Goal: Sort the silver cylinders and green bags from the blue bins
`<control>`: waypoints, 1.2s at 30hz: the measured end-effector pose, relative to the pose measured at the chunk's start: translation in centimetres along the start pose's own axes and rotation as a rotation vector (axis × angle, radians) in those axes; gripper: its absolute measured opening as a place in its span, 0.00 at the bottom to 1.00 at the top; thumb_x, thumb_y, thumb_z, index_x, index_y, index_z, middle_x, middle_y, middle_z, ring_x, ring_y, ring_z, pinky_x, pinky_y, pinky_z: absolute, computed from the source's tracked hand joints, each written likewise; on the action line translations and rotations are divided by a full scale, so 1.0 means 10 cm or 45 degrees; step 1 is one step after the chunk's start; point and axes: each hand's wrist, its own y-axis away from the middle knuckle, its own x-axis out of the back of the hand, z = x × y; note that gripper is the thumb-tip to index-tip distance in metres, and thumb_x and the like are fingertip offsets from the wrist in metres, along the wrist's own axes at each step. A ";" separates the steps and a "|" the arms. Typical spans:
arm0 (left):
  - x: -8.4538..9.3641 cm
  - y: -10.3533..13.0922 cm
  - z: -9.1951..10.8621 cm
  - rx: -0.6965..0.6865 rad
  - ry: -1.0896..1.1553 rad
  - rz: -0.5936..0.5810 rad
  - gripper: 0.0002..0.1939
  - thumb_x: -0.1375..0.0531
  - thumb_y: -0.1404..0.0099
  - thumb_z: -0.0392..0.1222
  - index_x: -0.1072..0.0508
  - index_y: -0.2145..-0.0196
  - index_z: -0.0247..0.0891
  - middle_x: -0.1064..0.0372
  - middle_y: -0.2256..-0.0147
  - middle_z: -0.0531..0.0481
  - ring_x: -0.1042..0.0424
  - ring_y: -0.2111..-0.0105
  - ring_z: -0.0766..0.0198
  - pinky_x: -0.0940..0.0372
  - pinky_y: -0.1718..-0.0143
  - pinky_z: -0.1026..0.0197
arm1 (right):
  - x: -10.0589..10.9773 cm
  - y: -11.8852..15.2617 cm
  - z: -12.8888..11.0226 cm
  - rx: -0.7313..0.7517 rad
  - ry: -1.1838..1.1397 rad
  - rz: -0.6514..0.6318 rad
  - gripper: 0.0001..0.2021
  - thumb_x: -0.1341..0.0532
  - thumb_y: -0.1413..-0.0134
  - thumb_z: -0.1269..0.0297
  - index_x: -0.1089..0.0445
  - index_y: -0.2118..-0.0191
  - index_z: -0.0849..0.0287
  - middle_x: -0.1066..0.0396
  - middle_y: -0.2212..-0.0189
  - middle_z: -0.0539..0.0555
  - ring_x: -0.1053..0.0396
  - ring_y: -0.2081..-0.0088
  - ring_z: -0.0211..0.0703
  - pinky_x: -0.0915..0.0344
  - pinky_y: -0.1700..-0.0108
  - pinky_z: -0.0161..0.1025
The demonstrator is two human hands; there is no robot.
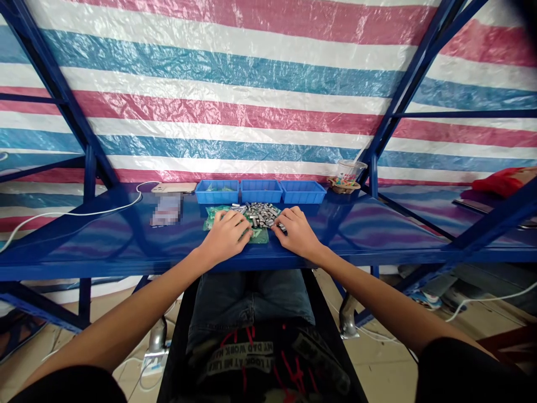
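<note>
A pile of small silvery metal pieces [260, 214] lies on the blue table, partly on green plastic bags [259, 235]. At the pile's left side is my left hand [229, 234], its fingers curled and close together over the green plastic. What its fingertips hold, if anything, is hidden. My right hand [297, 232] rests against the pile's right edge. Its thumb and fingers are bent towards each other at the metal pieces. Whatever lies between them is too small to name.
Behind the pile stand three blue bins in a row: the left bin [217, 200] with green plastic inside, the middle bin [260, 200] and the right bin [302, 200]. A plastic cup [349, 170] stands at the back right. A phone [174, 187] and a white cable [84, 214] lie left.
</note>
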 end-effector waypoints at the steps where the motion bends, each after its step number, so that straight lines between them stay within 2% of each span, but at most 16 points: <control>1: 0.02 0.00 0.03 -0.015 0.011 0.035 0.10 0.49 0.33 0.41 0.29 0.65 0.37 0.29 0.65 0.45 0.34 0.58 0.54 0.47 0.57 0.50 | 0.01 0.00 -0.01 0.028 -0.024 0.012 0.04 0.43 0.43 0.68 0.32 0.68 0.60 0.32 0.69 0.57 0.39 0.64 0.47 0.39 0.61 0.45; 4: 0.07 -0.01 0.18 0.007 0.189 0.084 0.10 0.48 0.33 0.41 0.29 0.60 0.36 0.29 0.64 0.44 0.33 0.58 0.54 0.42 0.56 0.52 | 0.03 0.03 -0.09 0.159 -0.149 0.117 0.05 0.45 0.43 0.71 0.34 0.61 0.59 0.31 0.68 0.56 0.37 0.64 0.44 0.36 0.60 0.43; 9: 0.04 -0.06 0.44 0.372 0.817 0.039 0.16 0.50 0.32 0.41 0.35 0.50 0.33 0.29 0.58 0.41 0.29 0.61 0.59 0.34 0.58 0.56 | 0.04 0.05 -0.21 0.443 -0.388 0.384 0.11 0.44 0.47 0.78 0.36 0.59 0.57 0.30 0.66 0.56 0.33 0.64 0.44 0.33 0.63 0.44; 12: -0.02 -0.07 0.43 0.508 1.124 0.008 0.15 0.48 0.35 0.40 0.32 0.53 0.34 0.28 0.59 0.43 0.27 0.63 0.60 0.32 0.61 0.58 | 0.02 0.04 -0.22 0.459 -0.410 0.408 0.13 0.44 0.47 0.78 0.35 0.57 0.56 0.29 0.64 0.56 0.32 0.63 0.44 0.32 0.63 0.44; 15: -0.06 -0.06 0.39 0.577 1.263 0.028 0.13 0.44 0.38 0.39 0.29 0.57 0.34 0.26 0.63 0.45 0.26 0.65 0.61 0.30 0.62 0.59 | 0.01 0.04 -0.21 0.469 -0.434 0.350 0.14 0.45 0.45 0.77 0.36 0.55 0.56 0.29 0.63 0.57 0.32 0.62 0.44 0.32 0.62 0.44; 17: -0.07 -0.06 0.38 0.616 1.250 0.053 0.11 0.43 0.40 0.38 0.28 0.60 0.34 0.26 0.66 0.46 0.26 0.67 0.61 0.30 0.63 0.59 | 0.03 0.05 -0.21 0.421 -0.466 0.249 0.13 0.46 0.44 0.76 0.36 0.54 0.56 0.29 0.64 0.57 0.32 0.63 0.44 0.33 0.62 0.44; 20: -0.07 -0.08 0.36 0.614 1.129 0.127 0.08 0.42 0.40 0.37 0.28 0.63 0.36 0.27 0.70 0.49 0.27 0.71 0.63 0.31 0.68 0.61 | 0.07 0.04 -0.23 0.220 -0.561 0.076 0.12 0.44 0.44 0.71 0.36 0.54 0.56 0.30 0.65 0.56 0.33 0.64 0.44 0.33 0.62 0.43; 23: -0.07 -0.09 0.32 0.484 0.913 0.202 0.07 0.43 0.40 0.35 0.29 0.63 0.38 0.28 0.69 0.51 0.29 0.71 0.65 0.32 0.68 0.62 | 0.08 -0.03 -0.23 -0.013 -0.683 -0.013 0.08 0.44 0.43 0.65 0.36 0.57 0.57 0.31 0.66 0.55 0.33 0.65 0.42 0.35 0.63 0.40; 25: -0.07 -0.09 0.29 0.381 0.768 0.217 0.06 0.43 0.40 0.33 0.30 0.63 0.38 0.30 0.69 0.52 0.30 0.70 0.65 0.33 0.66 0.62 | 0.06 -0.10 -0.24 -0.087 -0.710 -0.049 0.06 0.47 0.40 0.64 0.35 0.64 0.58 0.32 0.71 0.52 0.34 0.69 0.40 0.37 0.66 0.38; 27: -0.07 -0.09 0.27 0.311 0.637 0.223 0.05 0.44 0.39 0.33 0.31 0.64 0.38 0.31 0.69 0.51 0.31 0.68 0.64 0.34 0.64 0.61 | 0.03 -0.15 -0.24 -0.077 -0.705 -0.085 0.12 0.49 0.38 0.63 0.36 0.71 0.58 0.34 0.76 0.50 0.36 0.71 0.39 0.39 0.68 0.37; 29: -0.08 -0.07 0.26 0.257 0.512 0.220 0.04 0.44 0.38 0.33 0.31 0.64 0.38 0.31 0.68 0.50 0.32 0.66 0.62 0.36 0.62 0.59 | 0.00 -0.17 -0.24 -0.043 -0.702 -0.104 0.14 0.49 0.38 0.64 0.36 0.74 0.58 0.36 0.77 0.49 0.37 0.72 0.39 0.41 0.68 0.36; 33: -0.08 -0.04 0.26 0.172 0.362 0.180 0.06 0.46 0.36 0.35 0.31 0.61 0.37 0.30 0.65 0.47 0.35 0.62 0.58 0.37 0.58 0.55 | 0.00 -0.14 -0.25 -0.031 -0.689 -0.062 0.10 0.48 0.39 0.65 0.34 0.70 0.59 0.34 0.75 0.51 0.36 0.71 0.40 0.40 0.68 0.37; 36: -0.04 -0.04 0.27 0.225 0.406 0.172 0.12 0.45 0.36 0.38 0.32 0.55 0.36 0.31 0.64 0.46 0.35 0.60 0.56 0.38 0.56 0.54 | 0.01 -0.11 -0.25 -0.040 -0.680 0.014 0.07 0.48 0.40 0.66 0.34 0.63 0.60 0.32 0.71 0.53 0.35 0.68 0.41 0.39 0.65 0.38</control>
